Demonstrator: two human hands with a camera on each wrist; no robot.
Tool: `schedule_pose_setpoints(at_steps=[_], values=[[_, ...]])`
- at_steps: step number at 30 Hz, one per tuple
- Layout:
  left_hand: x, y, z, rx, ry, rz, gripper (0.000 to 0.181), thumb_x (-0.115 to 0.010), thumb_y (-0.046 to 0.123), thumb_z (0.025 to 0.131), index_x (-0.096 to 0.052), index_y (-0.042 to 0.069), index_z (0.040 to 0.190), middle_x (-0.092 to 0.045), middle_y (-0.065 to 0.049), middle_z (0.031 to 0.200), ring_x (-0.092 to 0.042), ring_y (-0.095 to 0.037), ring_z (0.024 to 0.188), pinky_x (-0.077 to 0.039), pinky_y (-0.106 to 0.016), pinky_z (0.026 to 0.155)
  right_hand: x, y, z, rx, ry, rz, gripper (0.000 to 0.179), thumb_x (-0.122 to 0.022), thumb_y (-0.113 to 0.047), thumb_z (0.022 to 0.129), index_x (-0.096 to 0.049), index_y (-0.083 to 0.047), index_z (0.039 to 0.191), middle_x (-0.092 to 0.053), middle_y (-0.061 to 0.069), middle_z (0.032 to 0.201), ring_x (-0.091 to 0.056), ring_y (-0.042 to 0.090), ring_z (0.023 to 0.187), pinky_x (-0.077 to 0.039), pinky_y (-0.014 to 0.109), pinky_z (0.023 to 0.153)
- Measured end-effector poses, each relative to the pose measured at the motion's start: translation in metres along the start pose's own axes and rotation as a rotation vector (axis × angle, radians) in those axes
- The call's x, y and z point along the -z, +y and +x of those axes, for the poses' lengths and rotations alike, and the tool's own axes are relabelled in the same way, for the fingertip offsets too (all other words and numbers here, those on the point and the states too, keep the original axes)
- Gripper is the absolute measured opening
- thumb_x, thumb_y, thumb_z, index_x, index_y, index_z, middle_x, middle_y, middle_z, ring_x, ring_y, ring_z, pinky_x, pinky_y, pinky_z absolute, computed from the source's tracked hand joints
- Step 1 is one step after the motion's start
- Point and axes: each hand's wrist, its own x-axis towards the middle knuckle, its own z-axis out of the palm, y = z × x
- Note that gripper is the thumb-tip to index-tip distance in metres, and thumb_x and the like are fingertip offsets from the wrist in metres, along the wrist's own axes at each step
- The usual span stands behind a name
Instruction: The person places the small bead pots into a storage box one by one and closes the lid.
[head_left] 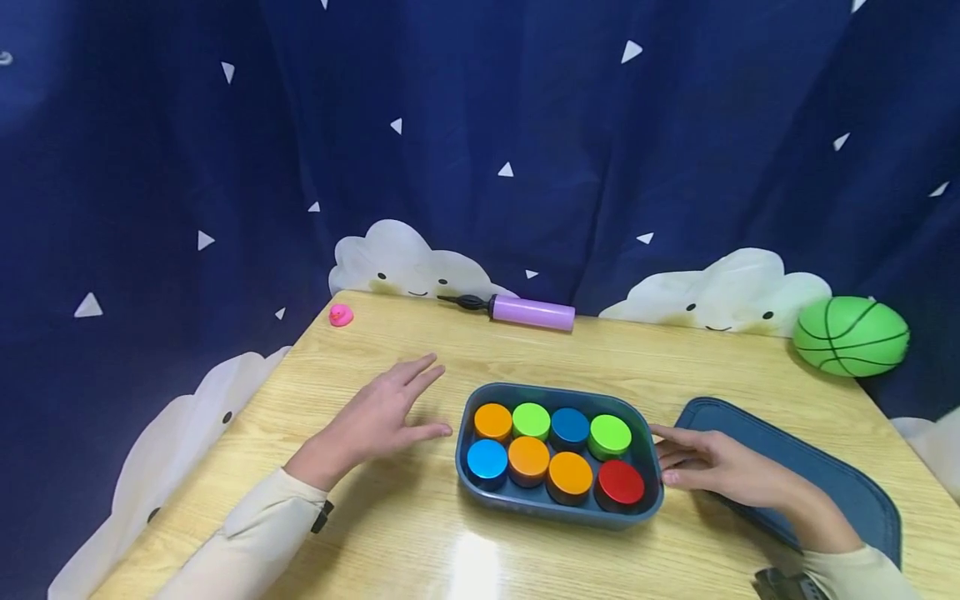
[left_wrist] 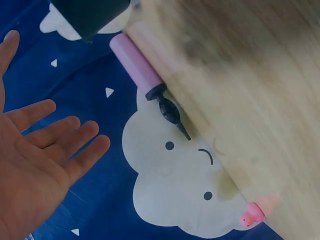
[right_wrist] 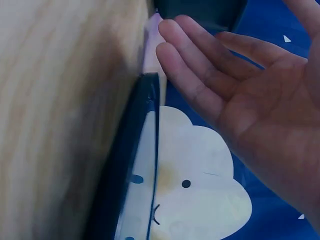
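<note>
A dark blue rounded box (head_left: 540, 510) sits mid-table in the head view. Inside stand several short round pieces with coloured tops, among them a red one (head_left: 620, 483), a light blue one (head_left: 487, 460) and a dark blue one (head_left: 569, 427); the others are orange or green. To the box's left, my left hand (head_left: 378, 417) hovers apart from it, fingers spread and holding nothing. My right hand (head_left: 723, 468) is by the box's right end, fingers extended; whether the fingertips touch the wall I cannot tell. In the right wrist view its fingers (right_wrist: 200, 85) look nearly straight around nothing.
A flat dark blue lid-like panel (head_left: 780, 458) lies beneath and beyond my right hand. Along the table's back edge lies a purple hand pump (head_left: 532, 313). A pink toy duck (head_left: 341, 315) occupies the back left corner, a green ball (head_left: 851, 337) the back right.
</note>
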Motion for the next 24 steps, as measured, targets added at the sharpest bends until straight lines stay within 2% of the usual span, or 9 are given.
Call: schedule_pose_setpoints(at_steps=[4, 8, 11, 15, 19, 21, 24], values=[[-0.005, 0.001, 0.002, -0.014, -0.024, 0.038, 0.083, -0.072, 0.058, 0.086, -0.049, 0.009, 0.149, -0.042, -0.016, 0.158, -0.049, -0.037, 0.139, -0.043, -0.054, 0.113, 0.002, -0.002, -0.002, -0.01, 0.043, -0.062, 0.067, -0.061, -0.017, 0.101, -0.029, 0.011, 0.153, -0.062, 0.026, 0.131, -0.066, 0.004, 0.111, -0.055, 0.019, 0.089], [-0.007, 0.003, 0.003, -0.003, -0.06, 0.034, 0.084, -0.07, 0.06, 0.087, -0.047, 0.01, 0.151, -0.039, -0.015, 0.16, -0.047, -0.036, 0.14, -0.042, -0.054, 0.113, 0.006, -0.007, -0.006, -0.04, 0.15, -0.207, 0.067, -0.064, -0.022, 0.1, -0.034, 0.006, 0.153, -0.063, 0.022, 0.132, -0.066, 0.009, 0.111, -0.057, 0.022, 0.087], [-0.007, 0.005, 0.006, -0.01, -0.067, 0.028, 0.084, -0.069, 0.061, 0.088, -0.047, 0.011, 0.151, -0.04, -0.014, 0.16, -0.047, -0.036, 0.14, -0.041, -0.054, 0.114, 0.012, -0.011, -0.014, -0.085, 0.275, -0.344, 0.071, -0.069, -0.027, 0.097, -0.037, 0.002, 0.153, -0.063, 0.021, 0.134, -0.065, 0.024, 0.115, -0.058, 0.029, 0.086], [-0.007, 0.008, 0.014, -0.031, -0.079, 0.024, 0.083, -0.068, 0.061, 0.088, -0.047, 0.01, 0.151, -0.04, -0.015, 0.159, -0.047, -0.036, 0.141, -0.041, -0.054, 0.114, 0.026, -0.01, -0.031, -0.177, 0.389, -0.498, 0.09, -0.078, -0.036, 0.088, -0.032, 0.001, 0.156, -0.055, 0.03, 0.139, -0.055, 0.048, 0.123, -0.054, 0.053, 0.09], [-0.005, 0.012, 0.024, -0.05, -0.109, 0.037, 0.084, -0.066, 0.063, 0.089, -0.047, 0.011, 0.151, -0.04, -0.014, 0.159, -0.046, -0.035, 0.142, -0.041, -0.053, 0.114, 0.039, 0.005, -0.05, -0.272, 0.389, -0.571, 0.111, -0.083, -0.043, 0.081, -0.019, 0.002, 0.159, -0.038, 0.042, 0.146, -0.037, 0.062, 0.128, -0.04, 0.073, 0.091], [-0.004, 0.015, 0.029, -0.057, -0.126, 0.037, 0.084, -0.066, 0.063, 0.089, -0.046, 0.011, 0.151, -0.041, -0.014, 0.159, -0.046, -0.034, 0.142, -0.041, -0.053, 0.114, 0.043, 0.013, -0.059, -0.327, 0.376, -0.572, 0.116, -0.083, -0.044, 0.08, -0.012, 0.002, 0.16, -0.029, 0.046, 0.148, -0.029, 0.066, 0.13, -0.035, 0.076, 0.091], [-0.001, 0.023, 0.041, -0.064, -0.161, 0.024, 0.084, -0.066, 0.063, 0.089, -0.045, 0.012, 0.152, -0.041, -0.013, 0.159, -0.046, -0.034, 0.142, -0.04, -0.051, 0.115, 0.047, 0.022, -0.072, -0.408, 0.38, -0.547, 0.119, -0.078, -0.046, 0.086, 0.001, 0.004, 0.159, -0.018, 0.049, 0.151, -0.02, 0.071, 0.131, -0.031, 0.079, 0.09]])
